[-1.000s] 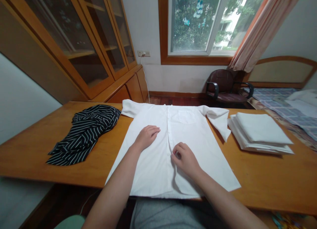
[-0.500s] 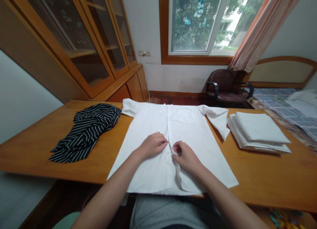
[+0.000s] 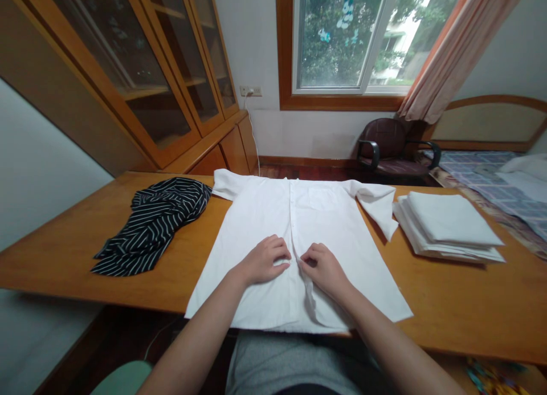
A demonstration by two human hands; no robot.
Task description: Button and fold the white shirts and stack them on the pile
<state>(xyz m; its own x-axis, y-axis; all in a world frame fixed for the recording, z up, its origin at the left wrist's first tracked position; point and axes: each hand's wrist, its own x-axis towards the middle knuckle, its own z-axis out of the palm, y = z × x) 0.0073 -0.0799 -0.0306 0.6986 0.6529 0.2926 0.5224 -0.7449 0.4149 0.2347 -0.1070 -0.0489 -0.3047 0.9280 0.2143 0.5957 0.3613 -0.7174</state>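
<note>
A white short-sleeved button shirt [image 3: 256,212] lies front up on the wooden table, sleeves spread at the far end. My left hand [image 3: 267,260] rests on the shirt just left of the button placket, thumb and fingertips closing together on the cloth at its edge. Opposite it, my right hand [image 3: 323,268] pinches the other front edge, lifting that strip slightly. Below my right hand the front edge stands up in a loose fold, while farther up the two fronts lie together. Any button between the fingertips is too small to make out.
Left of the shirt lies a crumpled black cloth with white stripes [image 3: 158,224]. A stack of folded white cloth [image 3: 448,224] sits to the right on the wooden table [image 3: 461,304]. Beyond are a glass-door cabinet [image 3: 171,70], an armchair [image 3: 387,147] and a bed [image 3: 482,170].
My left hand has slid slightly down along the placket, toward me. My right hand's fingers have drawn closer together on the front edge. The shirt stays in place.
</note>
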